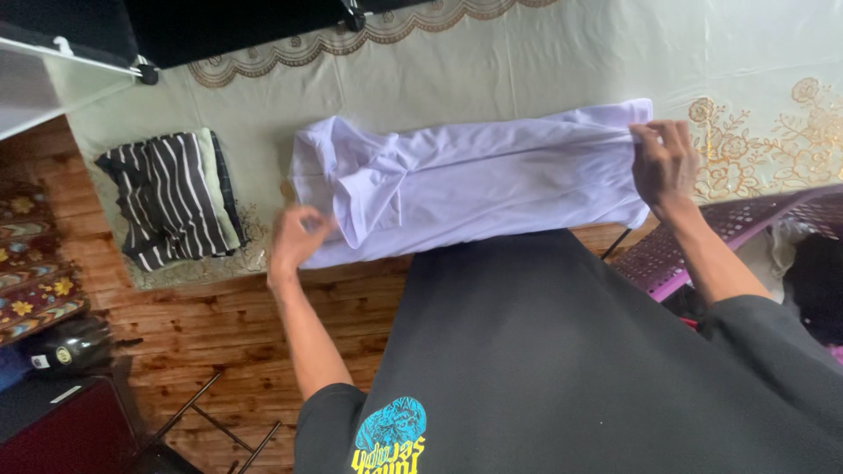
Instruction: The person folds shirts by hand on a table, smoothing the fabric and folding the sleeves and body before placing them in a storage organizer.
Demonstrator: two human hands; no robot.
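Both hands pinch a smooth white shirt [474, 180].
Left hand [294, 239] grips the collar end, right hand [663, 162] the hem; striped folded cloth [167, 197] lies beyond the left grip.

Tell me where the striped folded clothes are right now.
In the head view, the striped pile sits on the cloth-covered table, beyond the left hand and left of the white shirt.

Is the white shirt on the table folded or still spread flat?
Partly folded: the white shirt lies as a narrow band, sides and sleeve turned in. The right hand grips one end; the left hand the other.
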